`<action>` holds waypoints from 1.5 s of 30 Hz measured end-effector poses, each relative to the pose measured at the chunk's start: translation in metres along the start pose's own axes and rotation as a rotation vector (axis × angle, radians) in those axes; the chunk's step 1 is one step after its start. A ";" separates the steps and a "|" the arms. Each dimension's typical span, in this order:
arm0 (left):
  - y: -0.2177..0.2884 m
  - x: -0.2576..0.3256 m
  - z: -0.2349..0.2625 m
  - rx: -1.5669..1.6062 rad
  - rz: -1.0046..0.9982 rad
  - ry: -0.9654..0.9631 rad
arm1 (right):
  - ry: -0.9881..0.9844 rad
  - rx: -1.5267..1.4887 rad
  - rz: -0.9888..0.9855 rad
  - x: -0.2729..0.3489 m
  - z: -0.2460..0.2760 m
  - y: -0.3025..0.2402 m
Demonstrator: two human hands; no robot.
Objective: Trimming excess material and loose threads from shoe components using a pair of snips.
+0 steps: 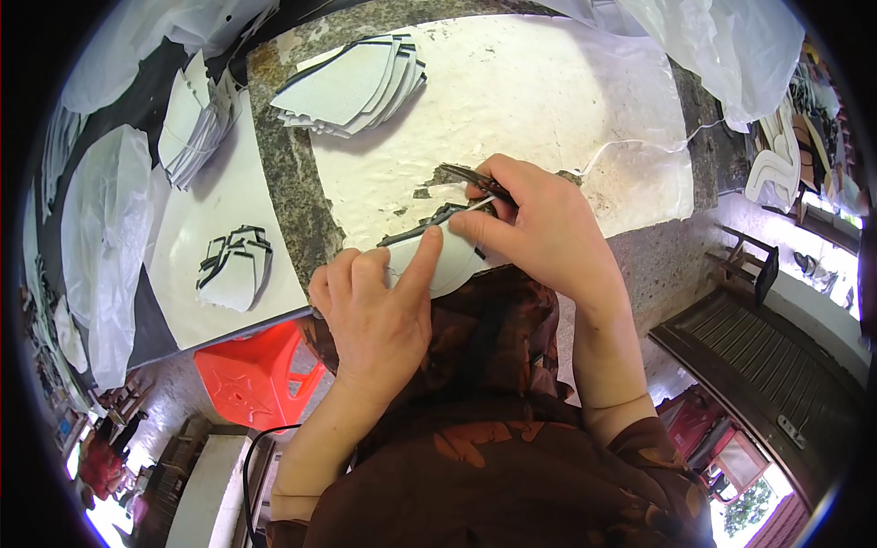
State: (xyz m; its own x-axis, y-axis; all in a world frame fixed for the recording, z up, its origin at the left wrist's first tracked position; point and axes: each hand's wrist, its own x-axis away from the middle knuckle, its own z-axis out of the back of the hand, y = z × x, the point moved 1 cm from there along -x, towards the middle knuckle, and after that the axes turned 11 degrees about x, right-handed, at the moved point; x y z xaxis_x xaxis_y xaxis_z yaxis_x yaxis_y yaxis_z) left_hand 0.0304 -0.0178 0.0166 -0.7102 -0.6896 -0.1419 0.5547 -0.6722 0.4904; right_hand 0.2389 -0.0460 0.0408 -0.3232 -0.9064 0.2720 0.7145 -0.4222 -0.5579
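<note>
left hand (375, 315) pins flat white black-edged cut piece (448, 265) at table edge, forefinger pressing; right hand (539, 228) clamped on dark metal scissors (466, 196) (blades at the trim) | risk: piece slipping, cut wandering near forefinger | beyond: fanned white piece stack (352, 87); clear plastic bag (722, 46) far right, no labels legible
</note>
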 end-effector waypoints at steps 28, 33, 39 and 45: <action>0.010 -0.020 0.011 -0.023 0.019 -0.126 | -0.004 0.100 0.031 -0.006 -0.004 0.002; 0.002 -0.020 -0.001 -0.042 0.032 -0.037 | 0.053 0.151 0.076 -0.003 -0.010 0.003; -0.013 -0.009 0.006 0.194 0.080 -0.006 | 0.100 -0.080 0.098 0.004 -0.008 0.015; -0.014 -0.005 0.002 0.267 0.045 0.059 | -0.099 -0.349 0.072 0.018 0.008 0.016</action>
State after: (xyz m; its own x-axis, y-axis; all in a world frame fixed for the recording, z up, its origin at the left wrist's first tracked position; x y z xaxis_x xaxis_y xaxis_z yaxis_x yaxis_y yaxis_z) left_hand 0.0253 -0.0045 0.0121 -0.6566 -0.7368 -0.1611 0.4453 -0.5511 0.7056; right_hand 0.2500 -0.0688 0.0431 -0.2060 -0.9354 0.2874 0.4734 -0.3523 -0.8073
